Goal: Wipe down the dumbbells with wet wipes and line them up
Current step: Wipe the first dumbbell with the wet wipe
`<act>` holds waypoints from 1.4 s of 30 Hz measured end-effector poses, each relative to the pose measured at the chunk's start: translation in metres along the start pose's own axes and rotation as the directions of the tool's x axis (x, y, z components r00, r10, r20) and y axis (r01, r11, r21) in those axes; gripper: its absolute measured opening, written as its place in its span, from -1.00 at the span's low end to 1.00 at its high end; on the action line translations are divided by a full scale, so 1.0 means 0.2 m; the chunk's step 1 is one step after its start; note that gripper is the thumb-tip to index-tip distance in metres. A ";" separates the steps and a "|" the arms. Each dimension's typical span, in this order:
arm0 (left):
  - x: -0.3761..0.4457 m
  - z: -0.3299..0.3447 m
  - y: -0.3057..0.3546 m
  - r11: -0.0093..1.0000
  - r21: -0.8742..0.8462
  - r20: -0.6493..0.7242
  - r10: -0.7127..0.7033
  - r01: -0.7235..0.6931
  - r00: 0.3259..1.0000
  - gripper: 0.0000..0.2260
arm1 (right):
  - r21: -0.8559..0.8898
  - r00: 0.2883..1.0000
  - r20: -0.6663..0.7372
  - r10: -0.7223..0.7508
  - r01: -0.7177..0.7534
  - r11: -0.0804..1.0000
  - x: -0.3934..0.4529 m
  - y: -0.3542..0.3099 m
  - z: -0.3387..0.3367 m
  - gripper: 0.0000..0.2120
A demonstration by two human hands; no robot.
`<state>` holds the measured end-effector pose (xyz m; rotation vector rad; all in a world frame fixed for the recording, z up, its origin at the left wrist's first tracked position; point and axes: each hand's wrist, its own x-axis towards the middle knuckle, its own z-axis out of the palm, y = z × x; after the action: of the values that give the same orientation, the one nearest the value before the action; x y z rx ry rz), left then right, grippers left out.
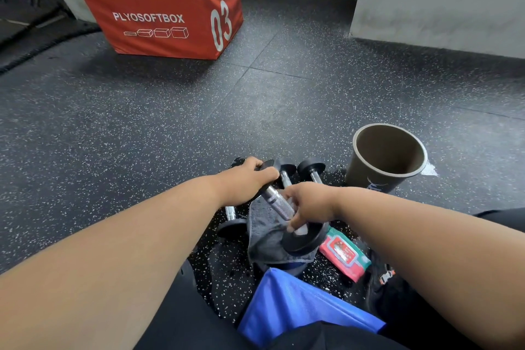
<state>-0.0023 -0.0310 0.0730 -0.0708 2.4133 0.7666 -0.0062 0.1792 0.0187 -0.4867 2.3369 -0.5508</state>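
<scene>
The left hand [250, 179] curls over the far end of a dumbbell [278, 204], gripping the black weight and holding it tilted up off the floor. The right hand [308, 207] pinches the bar near the lower weight, with something pale under its fingers that looks like a wipe, though it is too small to be sure. A grey cloth [267, 236] hangs beneath the bar, under the right hand.

To do this step well, the left hand should hold the weight firm while the right slides along the ridged grip and twists, so the wipe gets into the grooves. Other dumbbells [311, 170] lie just beyond the hands. The pack of wipes [345, 254] sits on the floor just below the right hand, and a bin [386, 159] stands beyond it for used ones.
</scene>
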 end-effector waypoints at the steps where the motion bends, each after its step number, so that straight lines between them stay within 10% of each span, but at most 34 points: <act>1: 0.00 0.00 0.00 1.000 -0.001 -0.002 0.000 0.000 1.000 -0.28 | 0.008 1.000 0.003 0.014 -0.014 1.000 -0.01 0.01 -0.01 -0.48; 19: 0.00 0.00 -0.01 1.000 -0.023 0.004 0.005 -0.005 1.000 -0.43 | 0.014 0.998 -0.027 0.061 -0.060 0.998 -0.02 0.07 -0.06 -0.55; 30: 0.00 0.01 0.01 1.000 -0.009 -0.001 0.028 -0.028 1.000 -0.45 | -0.094 0.995 0.022 0.102 -0.100 0.991 -0.04 -0.02 0.02 -0.12; 42: 0.00 0.01 0.02 0.999 0.023 -0.013 0.039 -0.039 0.999 -0.51 | 0.025 0.986 0.166 -0.015 0.011 1.000 -0.04 -0.06 0.02 -0.47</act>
<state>-0.0022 -0.0263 0.0726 -0.0198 2.4422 0.7585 0.0056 0.1716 0.0264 -0.5170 2.1672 -0.5231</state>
